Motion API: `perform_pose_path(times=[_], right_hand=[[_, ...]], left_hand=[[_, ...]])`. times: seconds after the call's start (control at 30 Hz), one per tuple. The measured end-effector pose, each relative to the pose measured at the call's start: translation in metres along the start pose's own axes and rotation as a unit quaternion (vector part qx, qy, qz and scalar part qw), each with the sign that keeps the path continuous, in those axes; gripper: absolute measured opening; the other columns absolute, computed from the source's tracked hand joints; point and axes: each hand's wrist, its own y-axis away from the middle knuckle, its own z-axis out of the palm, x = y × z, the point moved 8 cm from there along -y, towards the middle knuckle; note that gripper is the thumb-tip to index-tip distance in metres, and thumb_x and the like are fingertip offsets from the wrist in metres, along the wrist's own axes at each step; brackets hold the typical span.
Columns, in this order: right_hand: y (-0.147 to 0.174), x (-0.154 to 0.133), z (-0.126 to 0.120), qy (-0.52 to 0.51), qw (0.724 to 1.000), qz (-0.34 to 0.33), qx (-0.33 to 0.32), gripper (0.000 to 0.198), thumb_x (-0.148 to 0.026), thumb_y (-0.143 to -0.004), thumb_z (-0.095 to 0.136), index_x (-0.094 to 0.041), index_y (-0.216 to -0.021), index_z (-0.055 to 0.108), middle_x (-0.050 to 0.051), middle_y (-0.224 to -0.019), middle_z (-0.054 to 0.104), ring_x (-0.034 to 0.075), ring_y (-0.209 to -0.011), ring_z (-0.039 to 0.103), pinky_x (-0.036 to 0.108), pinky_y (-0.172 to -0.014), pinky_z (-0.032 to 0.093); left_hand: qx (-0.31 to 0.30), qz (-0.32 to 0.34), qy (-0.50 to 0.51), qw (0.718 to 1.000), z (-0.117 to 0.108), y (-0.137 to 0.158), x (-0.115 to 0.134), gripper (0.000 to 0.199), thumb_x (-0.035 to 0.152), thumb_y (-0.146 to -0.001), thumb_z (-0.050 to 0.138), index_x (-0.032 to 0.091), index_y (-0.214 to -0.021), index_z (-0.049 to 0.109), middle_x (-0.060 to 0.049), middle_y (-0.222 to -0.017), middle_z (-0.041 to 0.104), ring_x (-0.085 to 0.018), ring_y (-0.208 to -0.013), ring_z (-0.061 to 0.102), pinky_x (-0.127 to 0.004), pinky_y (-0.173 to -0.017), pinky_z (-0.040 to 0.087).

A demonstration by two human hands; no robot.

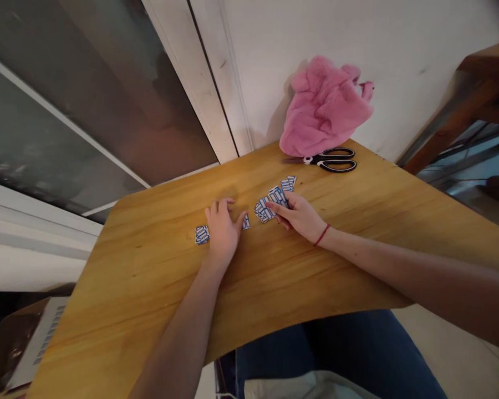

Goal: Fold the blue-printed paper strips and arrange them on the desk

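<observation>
Black-handled scissors [317,159]: lying on the wooden table [158,288], beside the pink plush cloth [324,105].
Right hand [303,215]: on the person's side of the scissors; thumb and fingers pinch a fanned bundle of blue-and-white pieces [270,205].
Left hand [223,227]: well left of the scissors, thumb apart from curved fingers; under the palm, I cannot tell.
Small stack [202,235]: farthest left from the scissors.
Loose pieces [289,183]: near the scissors' blade tip.
</observation>
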Motion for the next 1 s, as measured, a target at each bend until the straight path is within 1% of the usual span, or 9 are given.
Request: perform_pose_path(times=[0.1,0.2,0.37,0.43,0.53,0.7,0.8,0.9,1.0], right_hand=[[0.000,0.001,0.004,0.002,1.000,-0.005,-0.016,0.035,-0.046,-0.079,0.062,-0.018,-0.071,0.042,-0.008,-0.047,0.046,0.004,-0.034,0.036,0.018,-0.033,0.027],[0.000,0.001,0.008,0.008,0.999,-0.009,-0.044,0.035,-0.047,-0.079,0.062,-0.017,-0.072,0.044,-0.007,-0.048,0.047,0.004,-0.035,0.036,0.018,-0.034,0.026],[0.001,0.001,0.016,-0.016,0.996,0.001,-0.082,0.033,-0.046,-0.082,0.057,-0.018,-0.074,0.041,-0.008,-0.049,0.045,0.003,-0.035,0.036,0.018,-0.034,0.025],[0.001,0.002,0.015,-0.046,0.996,0.015,-0.074,0.028,-0.041,-0.085,0.054,-0.018,-0.074,0.040,-0.008,-0.051,0.045,0.003,-0.035,0.036,0.017,-0.034,0.026],[0.001,0.007,0.010,-0.101,0.992,0.062,-0.044,0.012,-0.027,-0.088,0.043,-0.018,-0.081,0.044,-0.007,-0.055,0.046,0.004,-0.034,0.036,0.018,-0.033,0.026],[0.000,0.008,0.007,-0.123,0.989,0.068,-0.039,0.014,-0.027,-0.089,0.039,-0.017,-0.085,0.047,-0.006,-0.056,0.049,0.004,-0.034,0.038,0.017,-0.032,0.026],[-0.001,0.007,0.011,-0.105,0.990,0.049,-0.077,0.018,-0.034,-0.088,0.045,-0.016,-0.085,0.047,-0.004,-0.061,0.057,0.003,-0.035,0.040,0.017,-0.033,0.029],[-0.001,0.006,0.015,-0.084,0.990,0.024,-0.111,0.023,-0.038,-0.086,0.051,-0.016,-0.085,0.047,-0.001,-0.068,0.062,0.003,-0.035,0.041,0.017,-0.033,0.032],[0.001,0.006,0.017,-0.071,0.990,0.016,-0.118,0.024,-0.039,-0.085,0.055,-0.016,-0.088,0.047,0.000,-0.073,0.065,0.003,-0.035,0.042,0.017,-0.032,0.033]], left_hand=[[-0.049,-0.045,0.171,0.983,0.006,0.003,0.011,0.017,0.034,-0.084,0.058,0.020,-0.092,0.058,-0.003,-0.082,0.055,-0.017,-0.078,0.050,-0.032,-0.076,0.041],[-0.140,-0.100,0.365,0.915,0.026,0.011,0.026,0.021,0.040,-0.084,0.058,0.020,-0.089,0.057,0.000,-0.078,0.057,-0.012,-0.066,0.051,-0.025,-0.062,0.041],[-0.154,-0.147,0.446,0.870,0.035,0.014,0.027,0.022,0.037,-0.075,0.068,0.017,-0.078,0.058,0.001,-0.069,0.058,-0.009,-0.058,0.050,-0.023,-0.057,0.041],[-0.119,-0.166,0.423,0.883,0.028,0.010,0.016,0.021,0.035,-0.074,0.068,0.017,-0.077,0.059,0.002,-0.066,0.057,-0.009,-0.057,0.049,-0.023,-0.056,0.040],[-0.046,-0.167,0.316,0.933,0.012,0.004,-0.002,0.016,0.030,-0.075,0.067,0.017,-0.077,0.059,0.001,-0.069,0.057,-0.010,-0.061,0.050,-0.023,-0.059,0.039],[-0.077,-0.112,0.129,0.982,0.016,0.005,-0.009,0.016,0.017,-0.075,0.063,0.018,-0.089,0.055,0.001,-0.069,0.054,-0.015,-0.069,0.051,-0.029,-0.067,0.040],[-0.041,-0.052,0.037,0.997,0.010,0.005,-0.002,0.026,0.014,-0.074,0.063,0.019,-0.097,0.054,0.001,-0.071,0.051,-0.018,-0.079,0.050,-0.033,-0.075,0.040],[-0.014,-0.055,0.074,0.996,0.003,0.006,0.007,0.017,0.019,-0.082,0.056,0.018,-0.099,0.055,-0.001,-0.077,0.052,-0.017,-0.077,0.049,-0.032,-0.074,0.040],[-0.056,-0.081,0.207,0.973,0.007,0.010,0.021,0.015,0.031,-0.087,0.052,0.018,-0.093,0.058,-0.002,-0.080,0.057,-0.015,-0.074,0.052,-0.029,-0.070,0.041]])
